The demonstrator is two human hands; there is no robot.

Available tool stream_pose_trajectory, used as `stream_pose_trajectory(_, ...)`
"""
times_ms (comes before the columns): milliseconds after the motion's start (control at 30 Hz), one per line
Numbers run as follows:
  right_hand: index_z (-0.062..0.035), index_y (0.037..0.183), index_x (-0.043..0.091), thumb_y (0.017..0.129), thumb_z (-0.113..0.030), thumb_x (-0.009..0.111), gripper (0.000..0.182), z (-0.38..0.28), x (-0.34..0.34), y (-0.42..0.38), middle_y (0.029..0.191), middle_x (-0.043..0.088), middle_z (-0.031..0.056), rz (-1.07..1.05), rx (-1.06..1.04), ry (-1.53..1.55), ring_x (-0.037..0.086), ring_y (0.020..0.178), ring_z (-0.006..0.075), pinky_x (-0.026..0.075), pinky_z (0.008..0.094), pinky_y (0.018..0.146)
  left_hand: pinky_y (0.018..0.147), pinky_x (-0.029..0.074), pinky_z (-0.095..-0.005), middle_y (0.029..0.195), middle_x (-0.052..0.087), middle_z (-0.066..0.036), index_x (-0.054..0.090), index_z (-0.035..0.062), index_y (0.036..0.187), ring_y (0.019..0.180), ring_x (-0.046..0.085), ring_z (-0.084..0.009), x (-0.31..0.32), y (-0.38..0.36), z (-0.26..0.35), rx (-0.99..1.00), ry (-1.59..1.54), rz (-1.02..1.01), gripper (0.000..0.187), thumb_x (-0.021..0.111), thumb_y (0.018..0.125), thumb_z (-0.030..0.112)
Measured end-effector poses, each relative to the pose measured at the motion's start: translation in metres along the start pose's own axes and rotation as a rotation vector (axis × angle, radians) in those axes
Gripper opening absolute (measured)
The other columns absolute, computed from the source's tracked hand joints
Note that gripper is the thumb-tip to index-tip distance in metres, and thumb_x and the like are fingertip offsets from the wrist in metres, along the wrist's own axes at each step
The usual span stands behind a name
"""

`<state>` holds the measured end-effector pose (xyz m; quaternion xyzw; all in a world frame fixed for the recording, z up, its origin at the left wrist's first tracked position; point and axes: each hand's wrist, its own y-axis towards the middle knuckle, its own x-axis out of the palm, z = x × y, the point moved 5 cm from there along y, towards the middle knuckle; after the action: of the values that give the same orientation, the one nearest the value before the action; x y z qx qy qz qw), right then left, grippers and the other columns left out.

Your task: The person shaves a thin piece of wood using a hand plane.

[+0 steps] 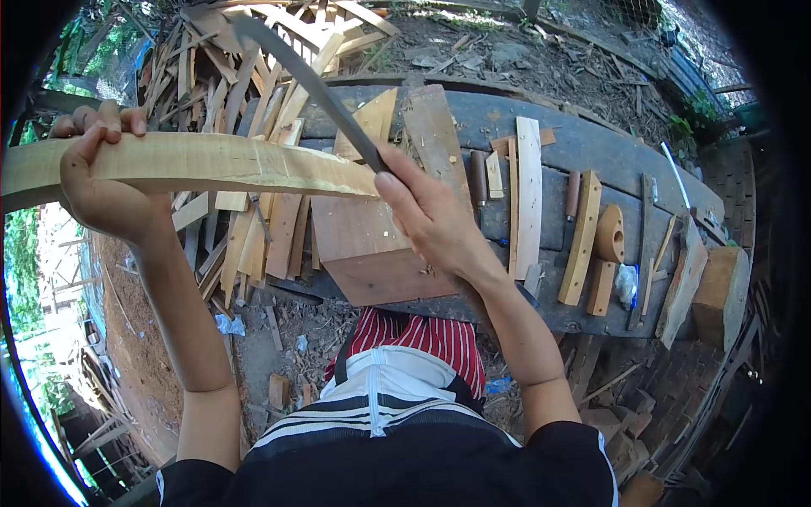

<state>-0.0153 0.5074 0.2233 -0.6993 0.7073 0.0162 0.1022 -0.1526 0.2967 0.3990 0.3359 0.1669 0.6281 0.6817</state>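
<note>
My left hand is wrapped round a long, slightly curved piece of pale wood, near its left part. The right end of this wood lies over a thick wooden block and shows rough chopped marks. My right hand is closed on a machete, whose dark blade points up and to the left, raised above the wood. Its handle is mostly hidden by my fingers and forearm. A second wooden piece stands behind the block, close to my right hand.
On the dark workbench to the right lie a curved pale strip, dark-handled tools, a drilled wooden bar, a rounded wooden piece and a cut log. Piled wood offcuts stand at the far left.
</note>
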Motion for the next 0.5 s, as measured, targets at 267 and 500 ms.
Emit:
stream_pose_trajectory(267,-0.0192,0.146,0.037,0.099,-0.034,0.039,0.049,0.104,0.024,0.012,0.078,0.065,0.0254,-0.066,0.121,-0.165,0.065,0.078,0.0427,0.049,0.0489,0.078,0.064,0.042,-0.0350,0.078,0.038,-0.003,0.042,0.0076,0.098,0.069,0.043,-0.0155,-0.013,-0.003,-0.002,-0.005,-0.014,0.082,0.027,0.048,0.073,-0.001)
stream_pose_trajectory(500,-0.0185,0.145,0.038,0.100,-0.032,0.039,0.047,-0.020,0.000,0.000,0.073,0.062,0.0262,-0.023,-0.027,-0.087,0.065,0.076,0.0425,0.047,0.0489,0.072,0.062,0.041,-0.0343,0.078,0.040,-0.004,0.042,0.0068,0.096,0.070,0.043,-0.0152,0.004,-0.003,0.002,0.022,0.015,0.056,0.024,0.048,0.073,-0.001)
